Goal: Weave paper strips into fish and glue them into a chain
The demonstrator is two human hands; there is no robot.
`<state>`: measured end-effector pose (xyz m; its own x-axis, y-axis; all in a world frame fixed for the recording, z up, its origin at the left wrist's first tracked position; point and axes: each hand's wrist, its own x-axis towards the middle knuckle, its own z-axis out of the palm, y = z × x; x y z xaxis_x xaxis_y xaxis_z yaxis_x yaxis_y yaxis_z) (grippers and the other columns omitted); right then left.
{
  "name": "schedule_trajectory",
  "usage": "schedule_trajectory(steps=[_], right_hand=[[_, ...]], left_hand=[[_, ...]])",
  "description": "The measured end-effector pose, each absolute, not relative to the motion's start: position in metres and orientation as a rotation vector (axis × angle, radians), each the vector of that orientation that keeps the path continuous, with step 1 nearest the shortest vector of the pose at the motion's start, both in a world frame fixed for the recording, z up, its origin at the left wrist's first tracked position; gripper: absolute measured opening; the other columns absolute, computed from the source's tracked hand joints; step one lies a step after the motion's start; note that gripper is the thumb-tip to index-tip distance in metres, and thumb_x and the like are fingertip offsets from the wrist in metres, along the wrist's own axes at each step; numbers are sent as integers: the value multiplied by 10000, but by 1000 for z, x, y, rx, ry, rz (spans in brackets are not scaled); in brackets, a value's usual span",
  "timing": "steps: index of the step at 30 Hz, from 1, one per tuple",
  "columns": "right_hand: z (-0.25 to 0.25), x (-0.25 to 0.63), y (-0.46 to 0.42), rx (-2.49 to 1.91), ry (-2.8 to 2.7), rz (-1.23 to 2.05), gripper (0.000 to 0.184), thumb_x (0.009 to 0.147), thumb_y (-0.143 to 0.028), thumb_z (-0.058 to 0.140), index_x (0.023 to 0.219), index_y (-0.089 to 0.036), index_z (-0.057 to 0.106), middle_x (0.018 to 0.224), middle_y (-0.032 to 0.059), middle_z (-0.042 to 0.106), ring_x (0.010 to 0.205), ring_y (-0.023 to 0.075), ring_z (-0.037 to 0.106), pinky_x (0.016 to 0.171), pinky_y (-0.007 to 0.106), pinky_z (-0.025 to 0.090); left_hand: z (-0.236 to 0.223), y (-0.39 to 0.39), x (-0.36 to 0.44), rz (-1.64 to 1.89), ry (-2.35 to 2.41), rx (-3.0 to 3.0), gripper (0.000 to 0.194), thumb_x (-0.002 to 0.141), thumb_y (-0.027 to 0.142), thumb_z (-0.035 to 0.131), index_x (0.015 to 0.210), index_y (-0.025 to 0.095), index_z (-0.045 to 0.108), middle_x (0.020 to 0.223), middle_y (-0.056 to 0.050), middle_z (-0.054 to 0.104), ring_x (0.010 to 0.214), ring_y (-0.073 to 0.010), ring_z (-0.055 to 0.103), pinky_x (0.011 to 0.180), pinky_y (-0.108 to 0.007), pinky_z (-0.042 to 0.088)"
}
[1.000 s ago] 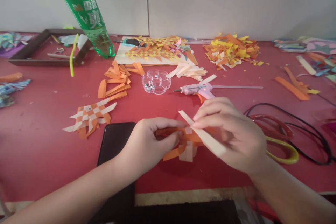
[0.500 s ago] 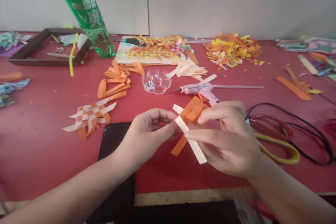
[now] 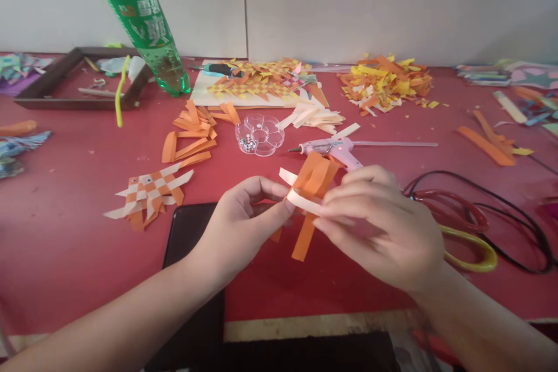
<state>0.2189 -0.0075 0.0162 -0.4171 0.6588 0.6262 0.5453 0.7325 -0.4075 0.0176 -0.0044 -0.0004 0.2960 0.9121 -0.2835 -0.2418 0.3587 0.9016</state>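
Your left hand (image 3: 246, 215) pinches the left side of the paper piece (image 3: 317, 175) between thumb and fingers, while your right hand (image 3: 383, 226) pinches the free end of a cream strip (image 3: 304, 202) that crosses it. The piece is held up over the red worktop (image 3: 279, 290), near the middle of its front edge. Orange strips and cream ones already cross in it, so the interlacing seems begun; several long ends stick out loose and look not yet secured or trimmed. By comparison, the checked orange-and-cream fish shape (image 3: 150, 192), lying towards the worktop's left edge, looks much further along, with eyes on it. Beyond your hands lie a pink glue gun (image 3: 326, 147) and a clear petal-shaped tray (image 3: 272, 128). Unused orange strips (image 3: 196, 119) and cream strips (image 3: 318, 116) lie farther back, and a heap of cut scraps (image 3: 387, 84) sits by the worktop's back edge.
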Motion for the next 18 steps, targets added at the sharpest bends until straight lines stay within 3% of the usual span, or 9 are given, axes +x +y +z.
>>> schedule_trajectory(steps=[6, 14, 18], right_hand=[[4, 218, -10, -1063, -1905, 335, 247, 790, -100, 729, 949, -268, 642, 793, -10, 657, 783, 176, 599, 737, 365, 517], [11, 221, -10, -1150, -1768, 526, 113, 811, -159, 724, 800, -256, 667, 959, 39, 555, 870, 175, 618, 675, 311, 586], [11, 220, -6, -1089, -1693, 725, 110, 822, -168, 712, 788, -234, 631, 915, 28, 610, 826, 150, 650, 649, 255, 598]], left_hand=[[2, -6, 19, 932, 881, 838, 95, 839, 238, 748, 850, 198, 662, 902, 33, 741, 845, -79, 686, 786, -167, 518], [5, -7, 19, 968, 873, 781, 127, 806, 227, 778, 831, 193, 658, 837, 38, 706, 746, -66, 648, 694, -158, 502], [5, -6, 20, 970, 834, 761, 115, 808, 205, 778, 823, 195, 664, 828, 45, 714, 775, -59, 661, 728, -142, 508]])
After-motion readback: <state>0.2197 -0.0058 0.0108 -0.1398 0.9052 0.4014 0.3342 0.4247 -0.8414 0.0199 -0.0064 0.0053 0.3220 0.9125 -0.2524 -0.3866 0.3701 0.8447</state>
